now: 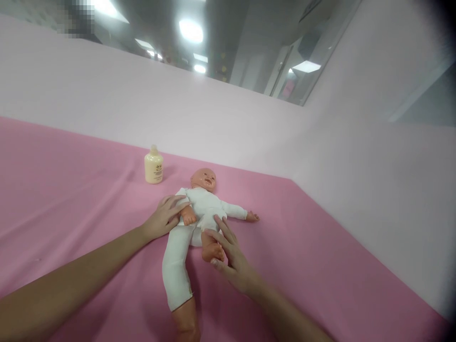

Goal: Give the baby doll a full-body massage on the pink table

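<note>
A baby doll (206, 199) in a white suit lies face up on the pink cover, its head pointing away from me. My left hand (165, 217) is around the doll's forearm on the left side, fingers across it just above the small doll hand (188, 216). The doll's other leg is bent up, and my right hand (233, 259) holds it from the right, with fingers along the leg and the thumb by the toes of the foot (213, 249). Toward me stretches the straight leg (177, 270), its foot cut off by the frame's lower edge.
A cream-coloured bottle (154, 167) stands upright beyond my left hand. The pink cover (89, 190) has creases on the left. Pale walls (107, 99) border it at the back and right. A reflective window (213, 42) sits above, showing ceiling lights.
</note>
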The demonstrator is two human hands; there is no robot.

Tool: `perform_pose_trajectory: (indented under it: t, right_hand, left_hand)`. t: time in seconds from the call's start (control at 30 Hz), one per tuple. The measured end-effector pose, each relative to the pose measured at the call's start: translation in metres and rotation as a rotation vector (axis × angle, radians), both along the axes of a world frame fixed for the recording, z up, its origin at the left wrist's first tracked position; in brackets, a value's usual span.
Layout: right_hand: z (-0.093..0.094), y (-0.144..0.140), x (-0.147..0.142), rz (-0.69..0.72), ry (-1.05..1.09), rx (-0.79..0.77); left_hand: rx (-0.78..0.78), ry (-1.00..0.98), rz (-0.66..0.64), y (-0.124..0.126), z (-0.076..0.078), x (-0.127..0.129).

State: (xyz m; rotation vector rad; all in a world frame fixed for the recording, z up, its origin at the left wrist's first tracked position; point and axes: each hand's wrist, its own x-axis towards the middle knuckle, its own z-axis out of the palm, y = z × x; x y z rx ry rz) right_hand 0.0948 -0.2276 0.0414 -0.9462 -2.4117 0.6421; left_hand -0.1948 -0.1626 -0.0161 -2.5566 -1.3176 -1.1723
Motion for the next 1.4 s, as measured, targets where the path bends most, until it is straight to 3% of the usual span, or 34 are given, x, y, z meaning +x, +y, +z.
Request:
perform_pose_trajectory:
  t: [0.3,0.53,0.7,0.83,0.97,1.1,1.4]
  right_hand:
    - [0.001,0.001,-0.002,-0.012,-0.051,-0.013]
    - [-0.004,0.001,-0.001,0.006,-0.1,0.169]
    - [-0.011,-0.006,0.004,0.124,-0.025,0.413]
    - [-0.004,-0.016,0.007,0.321,0.036,0.565]
    - [0.01,-0.03,0.003,0.506,-0.013,0.546]
    - [0.012,-0.037,-0.002,0.591,-0.006,0.497]
    - [0.01,-0.036,-0.002,0.599,0.028,0.5]
  left_hand:
    - [0.005,0.006,-0.002,0.001,0.0,0.0]
    - [-0.05,-0.085,0.036,0.002,-0.003,0.001]
    - [-0.046,-0.327,0.137,0.011,-0.009,-0.001]
    - [-0.137,-0.642,0.223,0.023,-0.019,-0.007]
    - [-0.336,-1.029,0.25,0.032,-0.025,-0.014]
    - [-0.42,-1.299,0.273,0.039,-0.03,-0.025]
    - [-0.391,-1.33,0.233,0.048,-0.043,-0.035]
